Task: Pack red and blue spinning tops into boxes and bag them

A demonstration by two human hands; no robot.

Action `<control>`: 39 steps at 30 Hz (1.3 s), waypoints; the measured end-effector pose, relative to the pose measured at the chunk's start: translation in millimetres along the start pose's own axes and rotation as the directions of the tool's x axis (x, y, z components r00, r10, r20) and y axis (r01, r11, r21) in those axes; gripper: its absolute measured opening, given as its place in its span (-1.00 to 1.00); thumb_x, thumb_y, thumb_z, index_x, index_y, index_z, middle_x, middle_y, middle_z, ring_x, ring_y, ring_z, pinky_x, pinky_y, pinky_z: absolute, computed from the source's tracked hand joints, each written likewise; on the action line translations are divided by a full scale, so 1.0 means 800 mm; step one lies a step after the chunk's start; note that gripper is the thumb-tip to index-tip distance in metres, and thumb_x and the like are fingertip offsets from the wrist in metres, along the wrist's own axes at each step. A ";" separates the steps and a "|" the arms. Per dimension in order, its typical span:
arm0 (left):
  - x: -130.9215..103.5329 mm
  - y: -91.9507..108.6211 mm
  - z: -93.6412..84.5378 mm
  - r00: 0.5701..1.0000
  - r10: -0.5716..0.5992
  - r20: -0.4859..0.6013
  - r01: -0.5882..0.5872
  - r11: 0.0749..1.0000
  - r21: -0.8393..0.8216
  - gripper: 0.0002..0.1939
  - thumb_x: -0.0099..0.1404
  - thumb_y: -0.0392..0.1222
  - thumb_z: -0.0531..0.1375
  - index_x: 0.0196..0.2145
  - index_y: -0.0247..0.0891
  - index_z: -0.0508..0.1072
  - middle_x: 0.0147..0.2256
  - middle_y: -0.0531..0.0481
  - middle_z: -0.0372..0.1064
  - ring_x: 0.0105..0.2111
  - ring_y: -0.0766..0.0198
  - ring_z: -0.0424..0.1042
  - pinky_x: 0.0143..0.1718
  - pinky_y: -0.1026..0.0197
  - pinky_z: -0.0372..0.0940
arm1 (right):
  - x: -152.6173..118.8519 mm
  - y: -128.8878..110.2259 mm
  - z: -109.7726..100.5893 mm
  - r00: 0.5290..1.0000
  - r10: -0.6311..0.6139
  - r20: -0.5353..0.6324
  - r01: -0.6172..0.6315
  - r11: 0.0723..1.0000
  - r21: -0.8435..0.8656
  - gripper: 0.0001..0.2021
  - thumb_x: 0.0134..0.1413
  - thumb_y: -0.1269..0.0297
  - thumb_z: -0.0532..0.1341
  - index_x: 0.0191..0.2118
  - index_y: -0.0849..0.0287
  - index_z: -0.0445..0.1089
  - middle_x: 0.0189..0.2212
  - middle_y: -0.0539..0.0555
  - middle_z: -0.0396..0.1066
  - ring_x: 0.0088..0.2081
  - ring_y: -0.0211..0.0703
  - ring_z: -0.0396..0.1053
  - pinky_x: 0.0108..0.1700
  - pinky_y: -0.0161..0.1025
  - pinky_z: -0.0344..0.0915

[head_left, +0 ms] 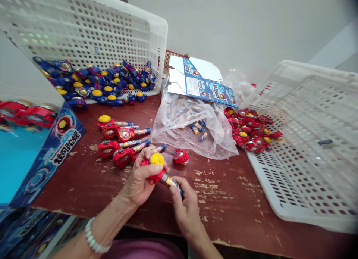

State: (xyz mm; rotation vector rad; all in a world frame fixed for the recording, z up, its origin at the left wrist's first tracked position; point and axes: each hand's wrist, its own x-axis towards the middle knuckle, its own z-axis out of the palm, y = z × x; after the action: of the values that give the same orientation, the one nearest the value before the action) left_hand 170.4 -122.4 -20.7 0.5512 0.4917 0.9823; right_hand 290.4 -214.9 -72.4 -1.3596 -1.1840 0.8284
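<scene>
My left hand [141, 178] is closed around a red spinning-top toy [156, 160] with a yellow round cap facing up. From the toy's lower right end sticks a small printed tube [172, 182] with a blue end, and my right hand [186, 206] pinches it between thumb and fingers. Tube and toy touch at a grey collar. Just beyond my hands lie several red toys [123, 154] with tubes attached, in rough rows. One red toy without a visible tube [181, 156] rests to the right of them.
A tilted white basket [134, 24] spills blue toys [109, 81] at the back left. Another basket [279, 199] with red toys [251, 128] lies right. Between them, a clear plastic bag [167, 121] holds loose tubes beneath a flattened printed box [201, 80]. An open printed carton [47, 165] stands left.
</scene>
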 end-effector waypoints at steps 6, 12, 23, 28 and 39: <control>0.003 0.004 -0.009 0.991 0.078 0.104 -0.084 0.995 0.050 -0.54 -0.12 -0.49 0.31 -0.42 -0.22 0.10 -0.40 0.13 0.27 -0.42 0.31 0.42 -0.36 0.24 0.38 | 0.006 -0.011 -0.001 0.819 0.435 0.374 -0.574 0.647 0.502 -0.55 0.09 -0.12 0.21 -0.10 0.13 0.20 -0.54 -0.13 0.05 -0.62 -0.41 -0.23 -0.66 -0.49 -0.10; 0.010 0.006 -0.019 0.995 0.044 0.095 -0.048 0.998 0.042 -0.55 -0.08 -0.48 0.30 -0.39 -0.20 0.10 -0.40 0.10 0.29 -0.38 0.22 0.46 -0.37 0.23 0.37 | 0.008 -0.002 0.004 0.978 0.191 0.082 -0.202 0.965 0.166 -0.61 0.07 -0.09 0.23 -0.19 0.17 0.32 -0.37 0.04 0.26 -0.38 -0.24 0.18 -0.36 -0.33 0.21; 0.019 0.012 -0.022 0.999 0.029 0.030 -0.029 1.000 0.001 -0.54 -0.12 -0.49 0.31 -0.40 -0.20 0.13 -0.45 0.14 0.27 -0.42 0.23 0.46 -0.34 0.17 0.41 | 0.013 0.002 0.005 0.977 0.200 0.070 -0.207 0.970 0.128 -0.61 0.14 -0.10 0.19 -0.18 0.17 0.32 -0.42 0.00 0.20 -0.44 -0.29 0.11 -0.47 -0.40 0.10; 0.021 0.015 -0.022 0.996 0.051 0.079 -0.052 0.999 0.003 -0.52 -0.16 -0.52 0.31 -0.41 -0.21 0.11 -0.41 0.12 0.31 -0.42 0.24 0.46 -0.37 0.22 0.39 | 0.020 0.005 0.011 0.835 0.433 0.339 -0.548 0.697 0.462 -0.55 0.14 -0.20 0.12 -0.19 0.14 0.20 -0.57 -0.14 -0.01 -0.60 -0.37 -0.20 -0.60 -0.42 -0.07; 0.025 0.018 -0.024 0.993 0.036 0.111 -0.045 0.996 0.077 -0.54 -0.12 -0.45 0.33 -0.41 -0.21 0.11 -0.38 0.09 0.34 -0.34 0.15 0.50 -0.33 0.18 0.38 | 0.033 0.005 0.007 0.850 0.328 0.412 -0.490 0.779 0.392 -0.60 0.18 -0.14 0.14 -0.29 0.15 0.19 -0.60 -0.15 -0.02 -0.63 -0.39 -0.20 -0.61 -0.43 -0.12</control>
State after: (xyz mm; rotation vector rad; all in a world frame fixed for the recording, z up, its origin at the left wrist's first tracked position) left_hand 158.9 -94.2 -28.7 0.6852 0.4244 0.9687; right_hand 292.2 -187.7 -73.2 -1.0904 -0.8234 1.6084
